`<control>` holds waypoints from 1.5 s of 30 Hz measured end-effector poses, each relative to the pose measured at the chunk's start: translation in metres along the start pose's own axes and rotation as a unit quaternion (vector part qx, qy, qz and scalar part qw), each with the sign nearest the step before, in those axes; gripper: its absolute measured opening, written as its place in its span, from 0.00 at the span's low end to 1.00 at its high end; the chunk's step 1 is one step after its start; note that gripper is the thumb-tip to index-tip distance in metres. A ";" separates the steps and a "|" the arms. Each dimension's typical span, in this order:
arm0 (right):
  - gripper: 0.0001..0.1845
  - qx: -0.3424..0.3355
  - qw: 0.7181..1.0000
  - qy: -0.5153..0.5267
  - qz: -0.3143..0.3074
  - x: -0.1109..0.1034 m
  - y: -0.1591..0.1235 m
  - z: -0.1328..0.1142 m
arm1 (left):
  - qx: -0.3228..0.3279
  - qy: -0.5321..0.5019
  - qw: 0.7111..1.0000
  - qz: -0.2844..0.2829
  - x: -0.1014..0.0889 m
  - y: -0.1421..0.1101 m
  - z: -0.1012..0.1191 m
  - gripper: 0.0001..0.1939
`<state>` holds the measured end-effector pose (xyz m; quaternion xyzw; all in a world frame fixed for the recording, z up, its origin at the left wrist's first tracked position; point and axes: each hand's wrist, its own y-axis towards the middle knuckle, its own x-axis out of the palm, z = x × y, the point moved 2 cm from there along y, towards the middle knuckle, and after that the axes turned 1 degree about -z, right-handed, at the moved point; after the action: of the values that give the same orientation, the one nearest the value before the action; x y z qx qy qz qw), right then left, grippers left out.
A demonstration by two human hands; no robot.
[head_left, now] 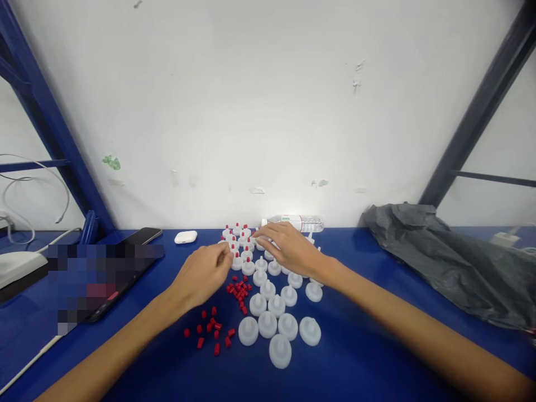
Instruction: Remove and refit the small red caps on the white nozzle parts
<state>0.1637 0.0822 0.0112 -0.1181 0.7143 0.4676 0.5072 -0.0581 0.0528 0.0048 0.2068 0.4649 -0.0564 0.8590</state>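
Observation:
Several white round caps with upright nozzles (276, 304) stand on the blue table. Toward the back, several of them carry small red tip caps (248, 259). Loose red tip caps (238, 291) lie in two groups left of the bare white ones. My left hand (209, 269) is closed in a pinch at the left edge of the red-tipped group; what its fingers hold, if anything, is hidden. Over the back rows reaches my right hand (285, 243), its thumb and fingertips closed around a red tip cap on one white cap. It covers some caps beneath it.
A clear bottle (307, 223) lies against the wall behind the caps. A white earphone case (186, 237) and a dark phone (142, 235) rest at the back left, near a blurred tablet-like device (113, 296). Grey plastic sheeting (422, 262) covers the right side.

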 end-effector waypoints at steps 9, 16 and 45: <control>0.24 -0.020 0.993 0.023 -0.113 0.012 -0.008 0.005 | 0.027 0.126 0.987 -0.092 0.011 -0.004 -0.009 0.09; 0.26 -0.015 0.994 -0.001 -0.111 0.008 -0.007 0.006 | 0.048 0.106 0.988 -0.106 0.013 -0.004 -0.008 0.11; 0.09 -0.034 0.998 0.052 0.010 -0.005 0.001 -0.018 | 0.061 0.063 0.996 0.017 -0.002 -0.005 0.010 0.14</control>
<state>0.1539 0.0673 0.0169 -0.1529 0.7245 0.4898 0.4602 -0.0527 0.0439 0.0096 0.2698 0.5101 -0.0567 0.8147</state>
